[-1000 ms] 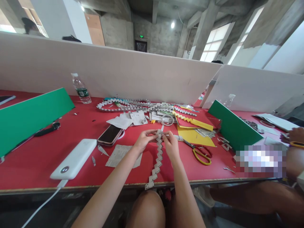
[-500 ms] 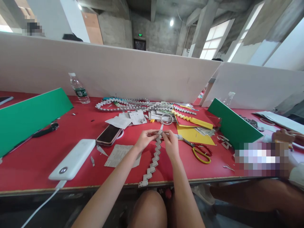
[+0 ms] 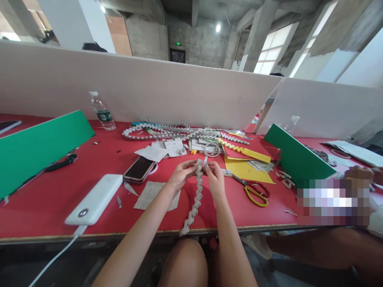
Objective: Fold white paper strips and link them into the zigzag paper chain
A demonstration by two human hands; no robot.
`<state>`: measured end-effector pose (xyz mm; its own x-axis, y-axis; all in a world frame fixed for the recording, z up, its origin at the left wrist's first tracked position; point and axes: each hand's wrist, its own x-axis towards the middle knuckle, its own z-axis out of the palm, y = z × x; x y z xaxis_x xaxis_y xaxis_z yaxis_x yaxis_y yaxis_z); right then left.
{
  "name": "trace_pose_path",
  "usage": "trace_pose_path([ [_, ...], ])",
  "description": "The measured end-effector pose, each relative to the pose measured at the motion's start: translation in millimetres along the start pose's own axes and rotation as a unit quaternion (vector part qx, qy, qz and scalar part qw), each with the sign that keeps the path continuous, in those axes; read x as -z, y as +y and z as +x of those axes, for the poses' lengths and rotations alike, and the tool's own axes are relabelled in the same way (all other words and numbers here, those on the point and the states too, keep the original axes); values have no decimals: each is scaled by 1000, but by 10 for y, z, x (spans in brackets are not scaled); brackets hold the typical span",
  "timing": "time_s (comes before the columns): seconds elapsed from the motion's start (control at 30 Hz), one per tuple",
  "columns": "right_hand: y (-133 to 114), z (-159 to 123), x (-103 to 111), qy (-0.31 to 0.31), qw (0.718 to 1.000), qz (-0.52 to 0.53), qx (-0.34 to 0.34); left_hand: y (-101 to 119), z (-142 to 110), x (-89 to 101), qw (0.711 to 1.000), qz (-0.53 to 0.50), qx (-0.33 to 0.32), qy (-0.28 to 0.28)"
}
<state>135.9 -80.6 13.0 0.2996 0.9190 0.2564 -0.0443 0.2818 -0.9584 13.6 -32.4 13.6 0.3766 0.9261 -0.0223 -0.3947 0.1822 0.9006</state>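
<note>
A zigzag chain of folded paper (image 3: 196,201) hangs down toward the table's front edge. My left hand (image 3: 182,174) is closed on its top end, thumb and fingers pinching it. Just right of it, my right hand (image 3: 215,178) is closed in a pinch on a small grey-white paper piece (image 3: 205,166), partly hidden by the fingers. A narrow gap shows between this piece and the chain. Beyond the fingertips lies a white ring-shaped roll (image 3: 212,150), with a pale strip running from it toward my right fingers. Scissors (image 3: 255,194) with red and yellow handles lie right of my right hand.
Long paper chains (image 3: 155,131) lie piled at the back beside a yellow one (image 3: 254,154). A phone (image 3: 140,169), white power bank (image 3: 94,199), printed sheet (image 3: 149,195) and water bottle (image 3: 103,113) stand left. Green boards (image 3: 299,155) flank the sides; another person's hands work at right.
My hands have drawn slightly apart at the chain's top, and a small gap has opened between the chain and the right fingers. The chain hangs straighter. The whole view has shifted slightly.
</note>
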Motion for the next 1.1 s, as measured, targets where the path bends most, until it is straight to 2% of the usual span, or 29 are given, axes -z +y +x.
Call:
trace_pose_path([
  [0.43, -3, -2, 7, -7, 1000, -8, 0, 11, -17, -4, 1000, -7, 1, 4],
  [0.57, -8, -9, 8, 0, 999, -43, 3, -24, 4, 6, 1000, -2, -7, 15],
  [0.7, -30, -28, 0, 5, 995, -96, 13, -21, -3, -6, 999, 30, -23, 17],
  [0.8, -34, -24, 16, -8, 996, -91, 8, -7, -18, -18, 997, 64, -33, 12],
  [0.97, 35, 29, 131, -35, 994, -96, -37, -41, -5, -14, 986, 154, -62, 2],
  [1.1, 69, 61, 207, -61, 994, -60, -69, -73, 23, 9, 983, 174, -49, -18],
])
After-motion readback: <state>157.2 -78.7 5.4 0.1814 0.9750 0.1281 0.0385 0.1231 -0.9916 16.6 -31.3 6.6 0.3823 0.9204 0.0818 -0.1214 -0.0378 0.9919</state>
